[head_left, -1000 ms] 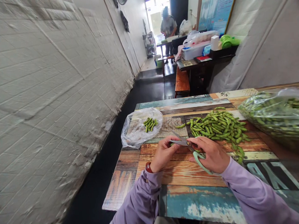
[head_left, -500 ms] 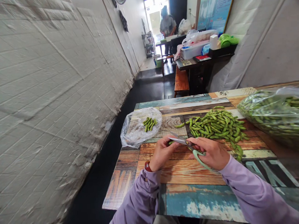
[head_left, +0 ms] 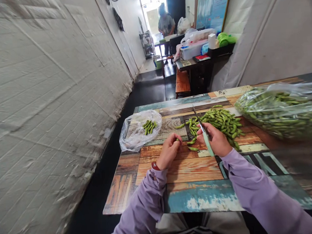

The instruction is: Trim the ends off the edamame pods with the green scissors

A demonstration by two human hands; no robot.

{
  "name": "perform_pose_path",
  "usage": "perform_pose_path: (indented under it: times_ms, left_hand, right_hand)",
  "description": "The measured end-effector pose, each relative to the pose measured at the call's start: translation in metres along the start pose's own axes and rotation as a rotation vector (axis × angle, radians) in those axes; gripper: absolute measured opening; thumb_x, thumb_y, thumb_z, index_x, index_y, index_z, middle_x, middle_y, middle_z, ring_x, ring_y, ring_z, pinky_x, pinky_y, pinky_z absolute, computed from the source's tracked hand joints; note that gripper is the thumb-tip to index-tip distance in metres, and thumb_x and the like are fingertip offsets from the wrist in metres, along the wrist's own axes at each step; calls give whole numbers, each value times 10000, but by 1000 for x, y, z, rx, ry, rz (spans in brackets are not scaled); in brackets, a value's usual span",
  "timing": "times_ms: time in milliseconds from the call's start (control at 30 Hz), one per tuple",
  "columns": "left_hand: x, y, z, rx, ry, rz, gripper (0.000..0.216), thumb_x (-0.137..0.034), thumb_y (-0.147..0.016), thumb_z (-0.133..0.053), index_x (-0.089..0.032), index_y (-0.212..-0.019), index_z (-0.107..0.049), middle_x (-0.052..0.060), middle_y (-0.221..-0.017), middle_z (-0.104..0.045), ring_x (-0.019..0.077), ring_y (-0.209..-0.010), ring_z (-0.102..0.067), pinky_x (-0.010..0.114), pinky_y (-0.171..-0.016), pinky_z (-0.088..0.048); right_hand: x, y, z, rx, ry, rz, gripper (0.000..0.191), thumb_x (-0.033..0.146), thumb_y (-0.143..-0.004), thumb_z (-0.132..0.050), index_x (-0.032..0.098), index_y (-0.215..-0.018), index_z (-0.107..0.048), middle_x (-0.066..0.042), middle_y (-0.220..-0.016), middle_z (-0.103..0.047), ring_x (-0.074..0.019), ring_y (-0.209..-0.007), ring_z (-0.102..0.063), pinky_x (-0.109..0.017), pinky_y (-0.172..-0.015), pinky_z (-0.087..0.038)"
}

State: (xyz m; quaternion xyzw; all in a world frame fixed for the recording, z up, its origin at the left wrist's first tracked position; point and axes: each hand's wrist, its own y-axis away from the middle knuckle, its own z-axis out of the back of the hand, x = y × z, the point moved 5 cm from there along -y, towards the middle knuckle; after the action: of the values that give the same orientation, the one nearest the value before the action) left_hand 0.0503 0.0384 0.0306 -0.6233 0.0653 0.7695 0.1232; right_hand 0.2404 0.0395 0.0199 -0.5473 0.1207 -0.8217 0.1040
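Observation:
My left hand (head_left: 170, 150) is closed with its fingertips pinched on an edamame pod (head_left: 177, 139); only a bit of green shows. In my right hand (head_left: 217, 140) is a pair of scissors (head_left: 206, 141) with pale green handles. Its blades point away from me and look closed. The right hand is at the near left side of a heap of edamame pods (head_left: 224, 122), and a few loose pods (head_left: 192, 148) lie between the hands. Farther left, a small group of pods (head_left: 149, 126) rests on a clear plastic bag (head_left: 128, 137).
A large clear bag full of pods (head_left: 281, 114) stands on the right of the plank-patterned table (head_left: 185, 171). A white brick-patterned wall (head_left: 53, 101) runs along the left. Beyond are a bench (head_left: 182, 81), a cluttered second table (head_left: 189, 63) and a standing person (head_left: 166, 25).
The scissors have moved away from my left hand, swinging from pointing left to pointing forward beside the heap. My hands have parted. The whole view has shifted slightly.

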Motion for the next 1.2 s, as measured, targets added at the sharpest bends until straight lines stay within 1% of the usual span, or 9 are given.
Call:
perform_pose_path:
  times_ms: [133,200,333,467,600,700,767,1000,1200]
  left_hand:
    - [-7,-7,-20,9,-474,-152,105,-252,-805,-531,-169,-770,-584,4,-734,-529,127,-692,-489,246,-653,-378]
    - [-4,-9,-28,4,-666,-177,106,-259,-803,-550,-179,-794,-618,21,-779,-523,139,-707,-495,259,-654,-372]
    - [6,-11,-35,4,-802,-193,63,-225,-785,-578,-189,-781,-629,31,-799,-503,154,-731,-504,271,-656,-366]
    - [5,-12,-28,5,-667,-225,23,-164,-732,-612,-181,-740,-597,21,-798,-512,151,-755,-494,265,-675,-361]
    - [1,-12,-3,-65,-254,-135,68,-196,-725,-627,-156,-748,-577,-13,-705,-518,114,-673,-456,237,-645,-352]
    - [2,-11,10,-85,72,-57,198,-279,-721,-657,-140,-859,-630,-4,-725,-546,102,-664,-458,224,-634,-360]
    - [2,-11,12,-77,196,-21,293,-327,-712,-674,-141,-937,-656,9,-731,-566,103,-656,-462,221,-618,-364]
    - [-2,-8,13,-99,204,-10,256,-378,-729,-656,-140,-819,-676,6,-673,-580,103,-633,-465,221,-607,-375]
    - [-9,-4,12,-108,103,-77,195,-291,-723,-660,-151,-857,-682,25,-784,-636,131,-720,-519,242,-683,-401]
  right_hand:
    - [-1,-1,-1,-39,-96,-15,417,397,-745,-648,196,-1096,-547,-17,-808,-639,-149,-726,-617,-288,-730,-497]
    - [0,-1,-1,-53,-128,-27,426,400,-735,-657,187,-1087,-548,-16,-787,-636,-146,-707,-614,-281,-709,-496]
    - [5,0,-3,-30,-97,-16,428,411,-734,-652,184,-1085,-561,-21,-782,-648,-150,-696,-617,-283,-699,-499]
    - [10,1,-4,-30,-38,0,429,428,-748,-635,187,-1096,-563,-34,-802,-661,-162,-712,-625,-299,-712,-507]
    - [12,3,-4,-32,11,16,434,431,-756,-624,186,-1108,-558,-39,-809,-663,-170,-717,-629,-305,-709,-513]
    - [12,5,-7,-18,66,31,437,414,-750,-628,190,-1118,-552,-42,-821,-662,-165,-696,-624,-291,-663,-522]
    - [13,7,-10,8,123,70,437,400,-743,-636,194,-1118,-548,-45,-850,-664,-163,-694,-618,-288,-644,-525]
    - [13,11,-22,126,290,225,478,367,-731,-665,197,-1153,-520,-77,-1022,-631,-184,-808,-616,-344,-772,-518]
    - [14,12,-26,194,336,284,481,344,-728,-653,213,-1166,-502,-84,-1080,-610,-221,-949,-596,-379,-835,-493]
